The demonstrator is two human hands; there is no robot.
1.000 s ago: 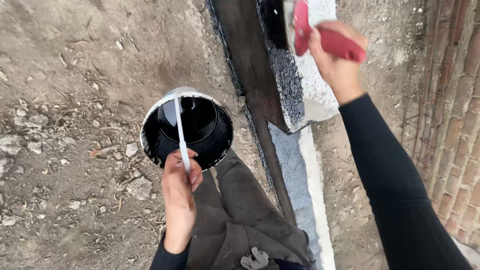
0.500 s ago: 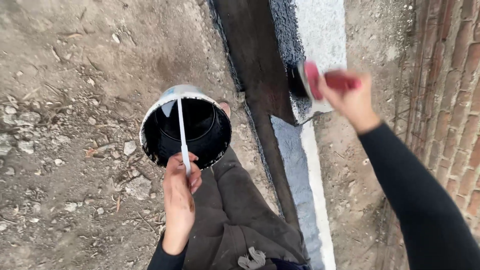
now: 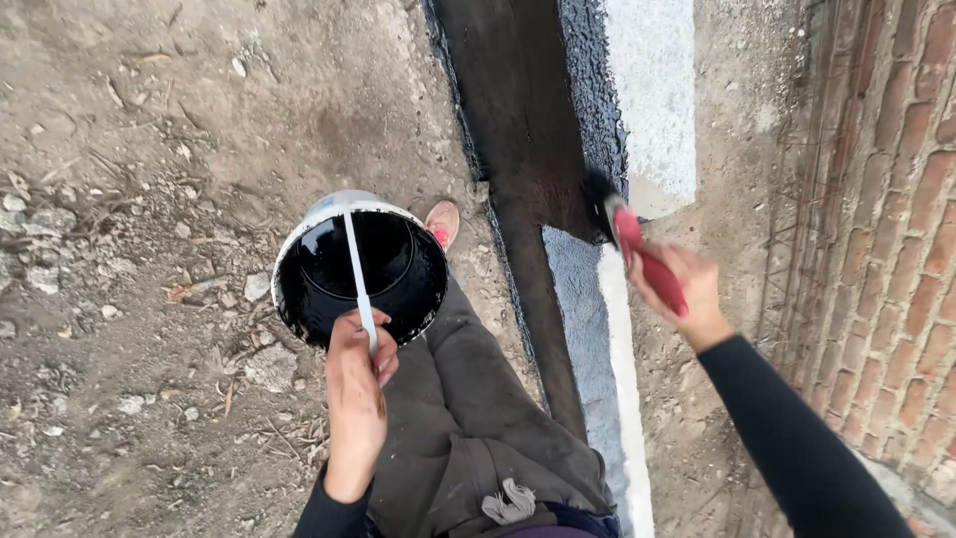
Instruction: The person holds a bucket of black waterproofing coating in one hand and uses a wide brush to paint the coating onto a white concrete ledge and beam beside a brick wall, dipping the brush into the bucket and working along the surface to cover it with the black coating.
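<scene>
My left hand (image 3: 356,394) grips the white handle of a white bucket (image 3: 358,266) that holds black coating, and carries it above the dirt ground. My right hand (image 3: 679,291) is closed on the red handle of a brush (image 3: 629,239). The brush's black bristles touch the side of a low concrete ledge (image 3: 652,110) where the black-coated part meets the uncoated grey part. My leg in dark trousers (image 3: 478,408) and a pink shoe (image 3: 441,221) show below the bucket.
A red brick wall (image 3: 896,229) runs along the right. A dark wet strip (image 3: 518,130) lies beside the ledge. Dirt ground (image 3: 149,199) with stones and twigs spreads to the left.
My right hand has brought the brush downward along the ledge, from the upper white part to the edge of the black coating. The bucket has stayed in my left hand.
</scene>
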